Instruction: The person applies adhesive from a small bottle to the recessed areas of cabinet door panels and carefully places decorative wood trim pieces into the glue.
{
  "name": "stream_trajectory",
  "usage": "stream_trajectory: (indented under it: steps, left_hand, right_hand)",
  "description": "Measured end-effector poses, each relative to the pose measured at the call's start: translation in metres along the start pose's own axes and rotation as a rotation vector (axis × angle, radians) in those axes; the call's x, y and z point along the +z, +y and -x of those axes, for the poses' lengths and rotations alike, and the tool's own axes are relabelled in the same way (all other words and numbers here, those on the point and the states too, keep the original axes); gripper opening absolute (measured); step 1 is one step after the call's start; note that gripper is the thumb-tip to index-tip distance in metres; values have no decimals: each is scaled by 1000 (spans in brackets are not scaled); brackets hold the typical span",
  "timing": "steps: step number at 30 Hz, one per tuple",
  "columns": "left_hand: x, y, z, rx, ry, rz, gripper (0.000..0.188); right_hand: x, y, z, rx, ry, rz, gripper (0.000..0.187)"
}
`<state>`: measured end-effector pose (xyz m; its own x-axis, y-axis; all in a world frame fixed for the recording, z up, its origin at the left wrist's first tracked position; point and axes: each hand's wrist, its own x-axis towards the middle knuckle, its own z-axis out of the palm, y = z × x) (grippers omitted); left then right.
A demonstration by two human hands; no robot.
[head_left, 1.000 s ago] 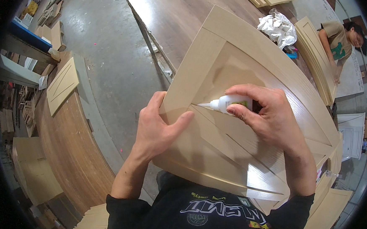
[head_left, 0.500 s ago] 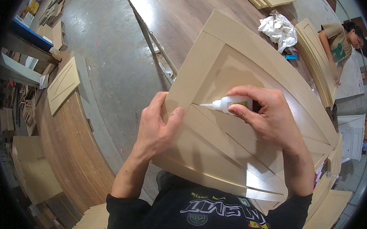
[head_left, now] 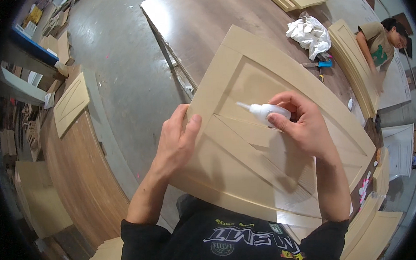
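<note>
A cream door panel point(head_left: 213, 77) with a raised frame and diagonal strips lies tilted across in front of me. My left hand point(head_left: 174, 139) grips its left edge, thumb on the face and fingers at the side. In my right hand point(head_left: 308, 126) is a white glue bottle point(head_left: 263, 111) with a thin nozzle. Its tip points up and left, raised off the panel near the top end of a diagonal strip. Thumb and fingers pinch the bottle's body and cover its rear part.
On the brown table point(head_left: 187, 17) beyond are crumpled white paper point(head_left: 309, 35) and a blue-handled tool point(head_left: 324, 63). Stacked panels point(head_left: 349, 59) stand at the right, by a co-worker point(head_left: 379, 43). Another panel point(head_left: 72, 104) rests on a brown board point(head_left: 79, 171) at the left.
The glue bottle has lifted away from the strip joint, its nozzle tipping upward. The panel has shifted slightly in view. My left hand keeps its hold on the edge.
</note>
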<state>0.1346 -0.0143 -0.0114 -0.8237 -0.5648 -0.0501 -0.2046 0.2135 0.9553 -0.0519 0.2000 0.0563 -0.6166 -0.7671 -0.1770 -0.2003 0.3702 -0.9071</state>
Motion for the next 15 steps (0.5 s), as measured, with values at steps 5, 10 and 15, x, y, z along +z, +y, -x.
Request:
stream_trajectory:
  steps: [5, 10, 15]
  left_hand:
    - [22, -6, -13, -148, -77, -93, 43]
    - [47, -38, -34, -156, -21, -217, 50]
    - [58, -37, -52, -173, -71, -356, 60]
  right_hand:
    - [-34, 44, 42, -53, 147, -321, 26]
    - [-68, 88, 112, -75, 493, -435, 38]
    - [-120, 140, 238, -86, 1023, -339, 42]
